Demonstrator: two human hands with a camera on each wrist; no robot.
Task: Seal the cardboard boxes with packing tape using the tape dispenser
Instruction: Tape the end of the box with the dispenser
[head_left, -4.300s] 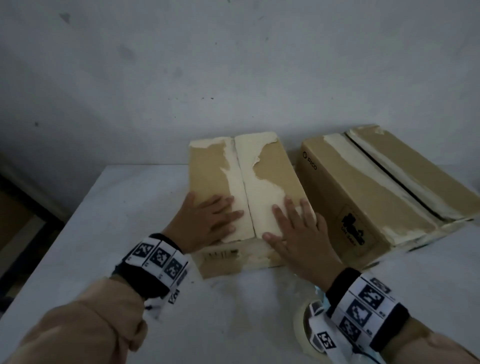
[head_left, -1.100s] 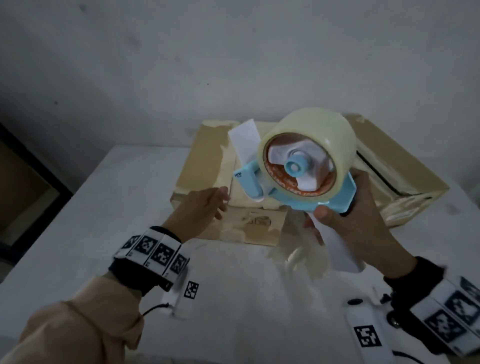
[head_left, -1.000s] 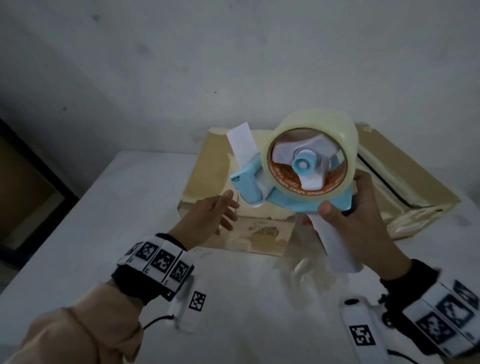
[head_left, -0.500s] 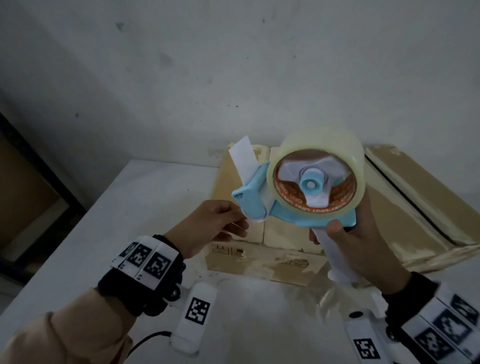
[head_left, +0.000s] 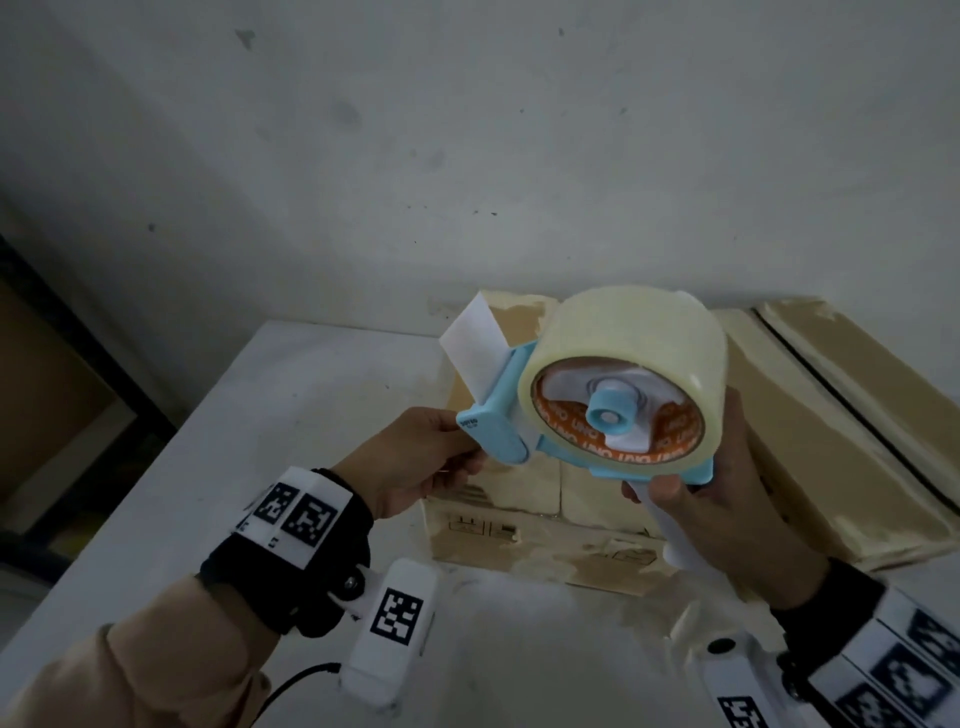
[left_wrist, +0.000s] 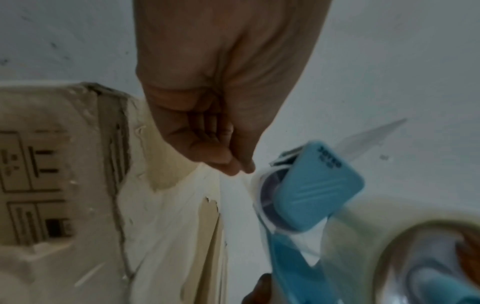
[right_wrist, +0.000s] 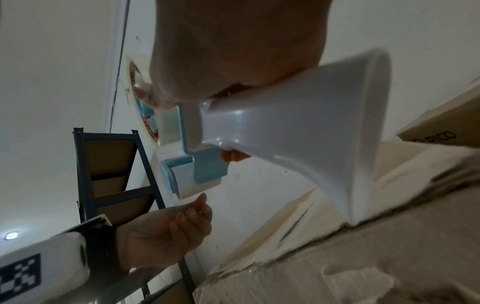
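A blue tape dispenser (head_left: 498, 431) carrying a roll of clear tape (head_left: 634, 327) is held up in the air over the small cardboard box (head_left: 519, 525). My right hand (head_left: 691, 499) grips its white handle (right_wrist: 298, 123) from below. My left hand (head_left: 470, 457) is at the dispenser's front end, thumb and forefinger pinched together (left_wrist: 241, 169) on what looks like the clear tape's free end. A white flap (head_left: 470, 338) sticks up from the dispenser's nose. The small box's flaps lie closed, its top smeared with old tape residue (left_wrist: 168, 205).
A larger cardboard box (head_left: 831, 415) lies to the right of the small one, with a dark slit along its top. Both stand on a white table (head_left: 260, 441) against a white wall. A dark metal shelf (right_wrist: 114, 164) stands off to the left.
Both hands lay flat on the small box's flaps 4.3 s ago. Since then my right hand has raised the dispenser, and my left hand has risen to its front end and pinched there.
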